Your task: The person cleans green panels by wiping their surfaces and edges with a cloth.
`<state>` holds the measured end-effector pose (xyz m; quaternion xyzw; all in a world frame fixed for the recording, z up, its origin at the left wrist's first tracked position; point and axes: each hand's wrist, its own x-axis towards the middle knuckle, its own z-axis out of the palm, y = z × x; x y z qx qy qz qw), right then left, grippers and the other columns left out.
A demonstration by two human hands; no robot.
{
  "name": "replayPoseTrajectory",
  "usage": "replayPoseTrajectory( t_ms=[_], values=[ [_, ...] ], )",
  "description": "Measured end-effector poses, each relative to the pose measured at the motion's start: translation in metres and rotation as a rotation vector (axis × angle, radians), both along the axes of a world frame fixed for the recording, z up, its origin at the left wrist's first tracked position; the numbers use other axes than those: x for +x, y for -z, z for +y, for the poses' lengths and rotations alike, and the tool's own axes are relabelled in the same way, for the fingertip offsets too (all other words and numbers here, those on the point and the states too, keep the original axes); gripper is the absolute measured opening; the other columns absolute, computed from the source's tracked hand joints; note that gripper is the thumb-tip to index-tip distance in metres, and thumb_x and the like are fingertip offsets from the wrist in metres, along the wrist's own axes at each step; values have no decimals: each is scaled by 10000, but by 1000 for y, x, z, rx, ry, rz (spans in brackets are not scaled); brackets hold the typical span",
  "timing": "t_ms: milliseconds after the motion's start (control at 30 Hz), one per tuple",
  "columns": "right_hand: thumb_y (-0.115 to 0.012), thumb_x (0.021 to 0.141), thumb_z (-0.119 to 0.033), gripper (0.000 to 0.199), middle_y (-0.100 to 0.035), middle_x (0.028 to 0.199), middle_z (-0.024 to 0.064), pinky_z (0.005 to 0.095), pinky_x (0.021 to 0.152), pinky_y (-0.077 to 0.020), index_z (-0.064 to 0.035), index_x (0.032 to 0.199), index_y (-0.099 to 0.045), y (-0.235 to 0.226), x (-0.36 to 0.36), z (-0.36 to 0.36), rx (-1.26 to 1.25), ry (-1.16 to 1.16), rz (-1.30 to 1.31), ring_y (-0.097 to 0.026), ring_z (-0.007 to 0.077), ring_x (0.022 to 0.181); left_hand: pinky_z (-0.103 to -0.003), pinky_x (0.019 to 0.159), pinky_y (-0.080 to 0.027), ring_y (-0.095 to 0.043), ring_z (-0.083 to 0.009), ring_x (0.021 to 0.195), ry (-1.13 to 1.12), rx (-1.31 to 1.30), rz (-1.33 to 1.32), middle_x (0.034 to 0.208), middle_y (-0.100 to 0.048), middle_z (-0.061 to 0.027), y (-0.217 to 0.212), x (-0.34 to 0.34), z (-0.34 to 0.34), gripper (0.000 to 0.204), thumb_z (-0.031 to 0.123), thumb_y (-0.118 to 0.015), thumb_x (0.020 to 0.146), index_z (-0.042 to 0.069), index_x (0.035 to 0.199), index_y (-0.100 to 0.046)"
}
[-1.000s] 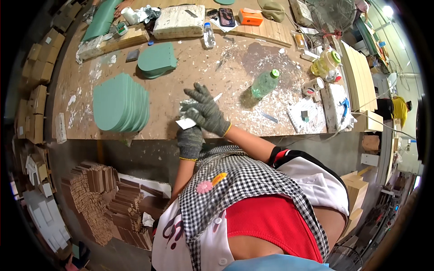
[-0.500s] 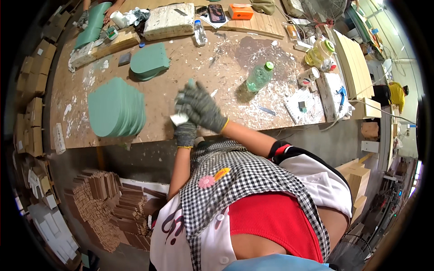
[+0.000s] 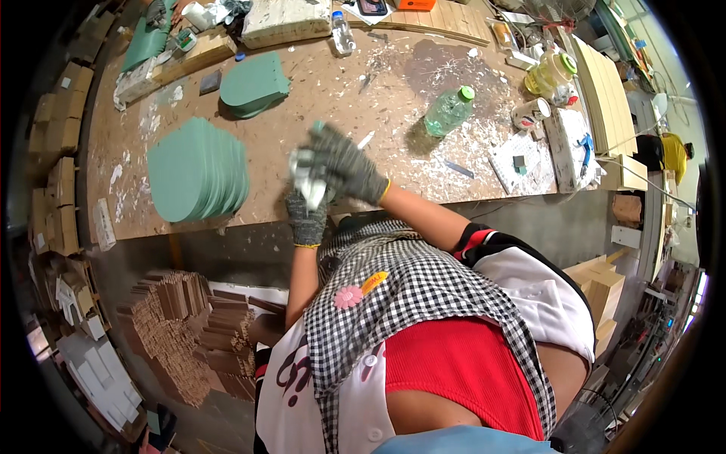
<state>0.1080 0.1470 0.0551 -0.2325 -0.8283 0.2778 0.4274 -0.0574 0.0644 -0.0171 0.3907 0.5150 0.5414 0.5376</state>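
Both my hands wear grey knit gloves and meet above the near edge of the workbench. My left hand grips the lower end of a small white piece. My right hand closes over the top of the same piece, blurred by motion. A fanned stack of green foam sheets lies just left of my hands. A smaller green stack sits farther back.
A green-capped plastic bottle lies to the right among white shavings. A yellow jar, a cup and wooden boards crowd the right end. Bundles of brown slats are stacked on the floor at left.
Both hands have lifted off the bench edge and come closer to me with the white piece. The right hand now wraps over it.
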Motion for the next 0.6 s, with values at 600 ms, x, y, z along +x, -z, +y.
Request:
replayPoseTrajectory(
  t_ms=[600],
  values=[
    [-828, 711, -352, 379, -676, 845, 87, 390, 778, -515, -135, 997, -706, -48, -21, 1, -49, 154, -91, -650, 272, 785, -421, 1090, -389, -511, -327, 1263, 448, 72, 1646, 1404, -532, -180, -8, 9, 4, 436, 253, -646, 910, 33, 1281, -587]
  ],
)
